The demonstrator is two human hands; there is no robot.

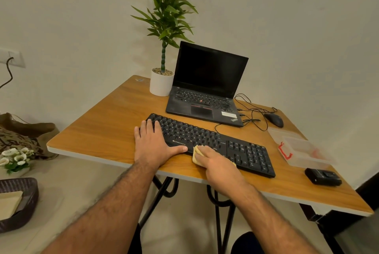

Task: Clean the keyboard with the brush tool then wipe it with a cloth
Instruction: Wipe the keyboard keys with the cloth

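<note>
A black keyboard (213, 141) lies slantwise on the wooden table (98, 137), in front of an open laptop. My left hand (152, 145) lies flat over the keyboard's left end, fingers straight and thumb along its front edge. My right hand (217, 164) presses a folded yellow cloth (196, 150) against the keyboard's front edge near the middle, fingers curled over the cloth. Only the cloth's left part and a corner by my wrist show. I see no brush tool by itself.
A black laptop (205, 87) and a white potted plant (161, 84) stand behind the keyboard. A mouse (273, 119) with tangled cables lies at the right. A clear plastic box with a red clip (301, 150) and a small black device (323, 177) sit near the right edge.
</note>
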